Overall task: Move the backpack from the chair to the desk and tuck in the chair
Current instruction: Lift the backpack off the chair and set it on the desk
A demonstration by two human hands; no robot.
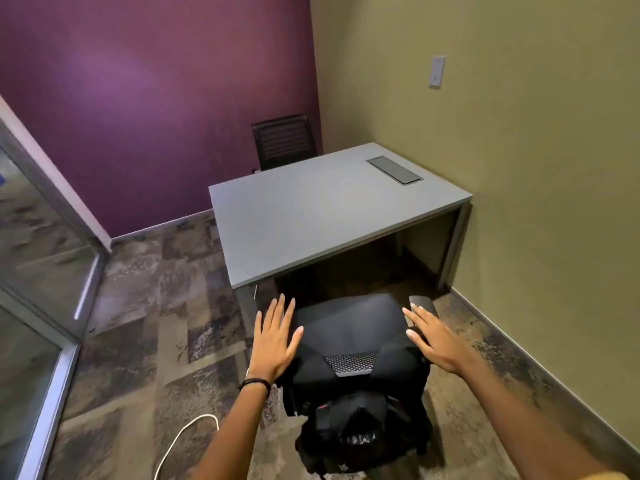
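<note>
A black backpack (349,434) hangs at the near side of a black office chair (346,320), its straps lying over the mesh chair back. The chair stands pulled out in front of the grey desk (311,216), seat facing the desk's open underside. My left hand (277,337) hovers flat with fingers spread at the chair's left side. Over the right armrest (424,304), my right hand (429,337) is spread the same way. Neither hand holds anything. The chair's base is hidden.
A second black chair (284,142) stands behind the desk against the purple wall. A dark cable hatch (394,169) sits flush in the desktop. The olive wall runs close on the right, a glass partition (38,271) on the left. A white cable (187,441) lies on the carpet.
</note>
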